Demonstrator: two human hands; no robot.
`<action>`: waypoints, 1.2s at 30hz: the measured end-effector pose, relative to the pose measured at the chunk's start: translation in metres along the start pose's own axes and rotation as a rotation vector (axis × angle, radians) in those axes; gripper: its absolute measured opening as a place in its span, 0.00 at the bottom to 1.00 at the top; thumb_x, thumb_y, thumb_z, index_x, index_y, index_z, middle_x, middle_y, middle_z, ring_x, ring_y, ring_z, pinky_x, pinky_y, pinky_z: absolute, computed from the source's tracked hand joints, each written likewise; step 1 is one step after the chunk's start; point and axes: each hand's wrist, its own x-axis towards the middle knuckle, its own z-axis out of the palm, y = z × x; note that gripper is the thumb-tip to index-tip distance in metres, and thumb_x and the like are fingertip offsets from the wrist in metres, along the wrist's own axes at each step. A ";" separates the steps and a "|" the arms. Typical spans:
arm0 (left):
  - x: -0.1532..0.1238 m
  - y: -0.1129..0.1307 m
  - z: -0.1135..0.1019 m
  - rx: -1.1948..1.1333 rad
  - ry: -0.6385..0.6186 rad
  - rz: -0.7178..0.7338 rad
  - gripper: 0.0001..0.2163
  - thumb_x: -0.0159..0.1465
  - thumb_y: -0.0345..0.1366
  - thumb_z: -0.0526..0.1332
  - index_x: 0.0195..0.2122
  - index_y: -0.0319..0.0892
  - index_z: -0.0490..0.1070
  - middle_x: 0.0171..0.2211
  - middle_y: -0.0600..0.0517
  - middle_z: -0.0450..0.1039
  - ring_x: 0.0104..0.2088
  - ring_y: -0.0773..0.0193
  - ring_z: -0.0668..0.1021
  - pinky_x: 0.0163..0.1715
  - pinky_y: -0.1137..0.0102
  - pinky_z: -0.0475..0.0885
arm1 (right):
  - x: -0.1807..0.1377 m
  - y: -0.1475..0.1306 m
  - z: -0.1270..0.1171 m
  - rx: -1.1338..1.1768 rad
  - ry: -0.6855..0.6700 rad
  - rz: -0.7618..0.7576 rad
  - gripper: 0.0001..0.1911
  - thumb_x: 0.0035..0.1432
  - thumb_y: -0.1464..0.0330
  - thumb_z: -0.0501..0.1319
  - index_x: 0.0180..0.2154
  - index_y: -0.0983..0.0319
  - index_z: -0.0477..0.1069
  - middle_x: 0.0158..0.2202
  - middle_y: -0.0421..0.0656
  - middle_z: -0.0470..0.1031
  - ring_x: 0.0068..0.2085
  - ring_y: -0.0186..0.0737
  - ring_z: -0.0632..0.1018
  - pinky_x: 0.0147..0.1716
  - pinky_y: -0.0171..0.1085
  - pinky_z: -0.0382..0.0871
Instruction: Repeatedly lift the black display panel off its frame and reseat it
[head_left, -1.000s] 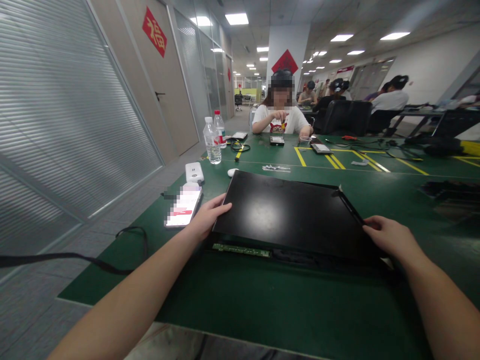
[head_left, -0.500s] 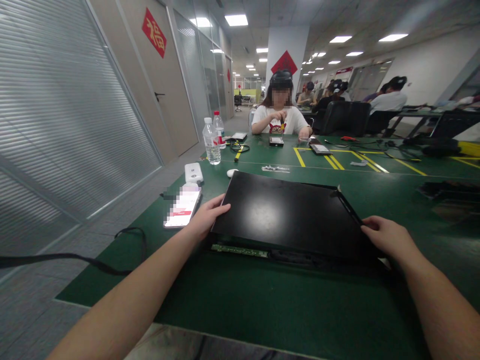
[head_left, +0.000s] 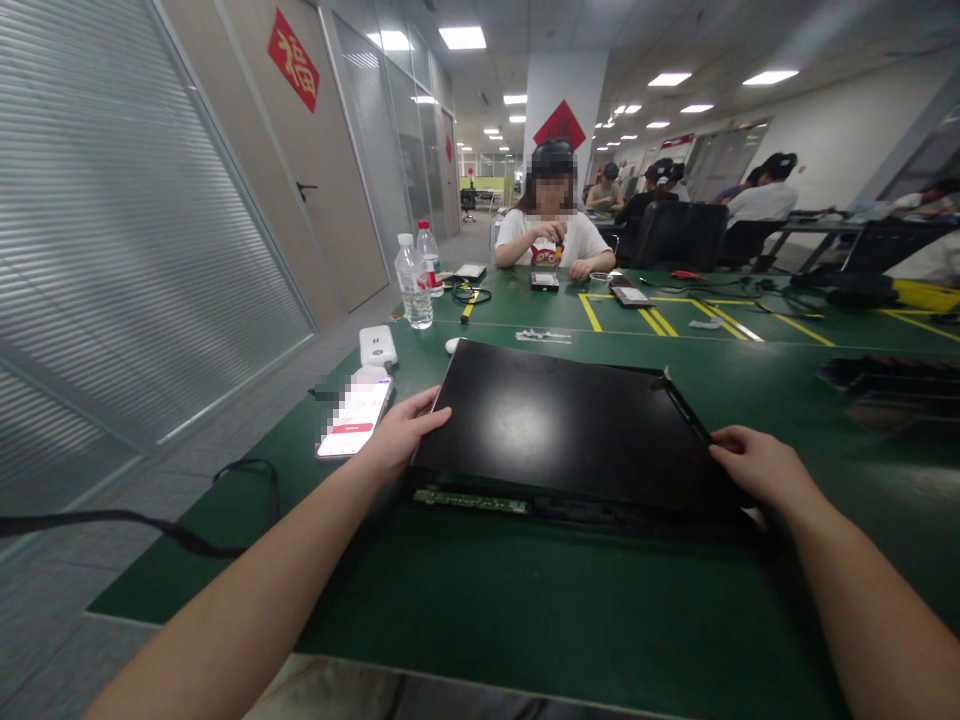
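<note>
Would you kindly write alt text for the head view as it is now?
A person's left hand and right hand hold opposite sides of a flat black panel at a green table, with a green circuit board showing along its near edge. A phone lies left of the panel, and a co-worker sits across the table.

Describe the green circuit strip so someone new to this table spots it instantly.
On the green table, find the large black panel held between the left hand and right hand. Along its near edge, toward the left end, shows a narrow circuit strip. Its speckled, lighter green surface sets it apart from the plain black panel and darker table.
</note>
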 end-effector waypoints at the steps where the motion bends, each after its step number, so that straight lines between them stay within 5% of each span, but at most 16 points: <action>1: 0.000 0.000 0.000 0.006 -0.006 0.006 0.26 0.57 0.31 0.80 0.58 0.42 0.84 0.49 0.44 0.90 0.49 0.48 0.90 0.49 0.63 0.86 | 0.000 0.000 0.000 0.017 0.004 0.000 0.14 0.57 0.60 0.64 0.41 0.56 0.83 0.38 0.49 0.87 0.41 0.54 0.85 0.41 0.47 0.78; 9: 0.000 -0.003 0.002 0.005 -0.067 0.195 0.33 0.53 0.42 0.85 0.60 0.44 0.85 0.63 0.42 0.84 0.67 0.38 0.80 0.67 0.53 0.77 | -0.006 -0.010 -0.010 0.189 0.045 0.084 0.24 0.58 0.55 0.63 0.51 0.57 0.83 0.34 0.46 0.85 0.37 0.52 0.83 0.40 0.46 0.76; 14: -0.003 -0.003 0.007 0.007 -0.053 0.278 0.35 0.52 0.45 0.86 0.61 0.46 0.84 0.73 0.44 0.74 0.75 0.37 0.71 0.73 0.53 0.69 | -0.010 -0.018 -0.015 0.337 0.017 0.130 0.19 0.59 0.52 0.64 0.41 0.57 0.85 0.42 0.52 0.88 0.47 0.57 0.84 0.46 0.47 0.75; 23: -0.003 0.003 0.001 -0.007 0.014 0.299 0.38 0.52 0.42 0.83 0.65 0.44 0.81 0.63 0.43 0.84 0.68 0.38 0.78 0.70 0.53 0.72 | -0.016 -0.026 -0.014 0.941 0.123 0.246 0.24 0.39 0.55 0.75 0.40 0.57 0.83 0.47 0.49 0.87 0.54 0.58 0.84 0.51 0.49 0.80; 26: -0.005 0.005 0.002 -0.019 0.021 0.270 0.36 0.54 0.40 0.82 0.65 0.41 0.82 0.60 0.42 0.86 0.65 0.38 0.82 0.68 0.54 0.74 | -0.022 -0.024 -0.028 1.130 0.108 0.224 0.25 0.42 0.55 0.74 0.45 0.54 0.82 0.44 0.47 0.87 0.50 0.59 0.86 0.49 0.52 0.84; 32: -0.005 0.003 0.002 0.001 0.010 0.205 0.33 0.53 0.41 0.80 0.61 0.41 0.84 0.54 0.43 0.88 0.59 0.37 0.85 0.61 0.56 0.78 | -0.033 -0.016 -0.042 1.041 0.313 0.312 0.15 0.45 0.55 0.73 0.36 0.52 0.79 0.42 0.52 0.85 0.59 0.67 0.83 0.55 0.58 0.85; 36: -0.003 0.002 0.000 0.070 0.019 0.212 0.27 0.55 0.47 0.79 0.54 0.40 0.87 0.54 0.42 0.88 0.61 0.35 0.83 0.58 0.55 0.78 | -0.027 -0.008 -0.035 0.971 0.286 0.218 0.15 0.44 0.54 0.71 0.33 0.54 0.79 0.37 0.53 0.84 0.50 0.68 0.86 0.48 0.60 0.87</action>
